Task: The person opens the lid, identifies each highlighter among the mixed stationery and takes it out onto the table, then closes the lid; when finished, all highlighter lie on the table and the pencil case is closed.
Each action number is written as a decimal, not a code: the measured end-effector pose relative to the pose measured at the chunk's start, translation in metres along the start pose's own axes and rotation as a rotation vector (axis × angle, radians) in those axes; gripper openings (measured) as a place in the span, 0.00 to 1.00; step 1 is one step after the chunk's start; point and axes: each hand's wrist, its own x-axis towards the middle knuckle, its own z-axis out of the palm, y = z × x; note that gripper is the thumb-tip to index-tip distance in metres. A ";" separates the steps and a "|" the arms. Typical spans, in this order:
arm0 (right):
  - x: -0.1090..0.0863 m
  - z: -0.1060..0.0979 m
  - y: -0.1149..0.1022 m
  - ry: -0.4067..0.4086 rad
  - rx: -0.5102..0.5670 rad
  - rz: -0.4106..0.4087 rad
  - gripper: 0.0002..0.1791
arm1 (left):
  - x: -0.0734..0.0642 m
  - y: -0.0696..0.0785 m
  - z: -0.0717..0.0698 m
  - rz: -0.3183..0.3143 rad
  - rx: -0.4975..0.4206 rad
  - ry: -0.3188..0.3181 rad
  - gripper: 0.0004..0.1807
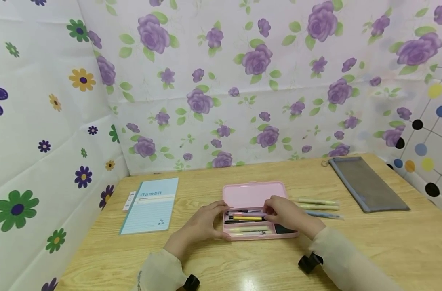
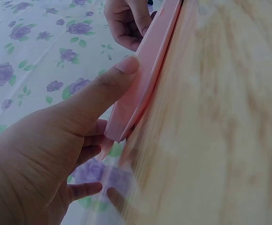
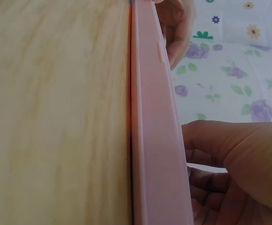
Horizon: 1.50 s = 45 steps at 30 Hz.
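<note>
Left grip [image 1: 203, 224] is clamped on the nine o'clock end of a pink plastic pencil case [image 2: 150, 61], its thumb against the near side wall. Right grip [image 1: 288, 214] reaches over the three o'clock end, fingers curled down among the contents; whether they pinch a pen I cannot tell.

The case sits on the wood-grain counter [image 1: 213, 262] with its hinged lid [image 1: 253, 194] laid back toward twelve o'clock. Slim pens fill its long compartment, among them a yellow pen [image 1: 247, 218] with dark ends. Toward six o'clock, a narrower compartment holds pale yellow pens and a white marker [image 1: 251, 233] with black markings. A dark item [image 1: 283, 229], too hidden to identify, occupies the four o'clock compartment.

Just beside the case at three o'clock lie pale yellow pens [image 1: 319, 207] and something slim and blue [image 1: 324, 214]. Well apart, between two and three o'clock, rests a grey mesh zip pouch [image 1: 370, 184]. A light-blue "Gambit" notebook [image 1: 152, 210] lies at nine o'clock, a white card [image 1: 128, 202] jutting from under its left edge.
</note>
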 end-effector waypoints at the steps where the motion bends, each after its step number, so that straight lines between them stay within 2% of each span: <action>1: 0.000 0.000 0.000 0.000 0.006 0.005 0.05 | 0.000 0.000 0.000 0.000 0.002 0.000 0.52; 9: -0.001 -0.001 -0.002 0.003 0.044 0.052 0.05 | 0.001 -0.001 0.001 0.008 0.011 0.002 0.52; 16: -0.002 -0.005 -0.003 0.011 0.021 0.046 0.02 | 0.002 -0.002 0.001 0.001 0.013 0.006 0.51; 26: -0.006 -0.017 -0.004 0.028 -0.017 0.032 0.03 | 0.002 0.000 0.003 -0.004 0.005 -0.002 0.52; 45: -0.022 -0.059 0.000 0.068 0.005 0.009 0.02 | 0.002 0.000 0.003 0.009 0.010 0.012 0.51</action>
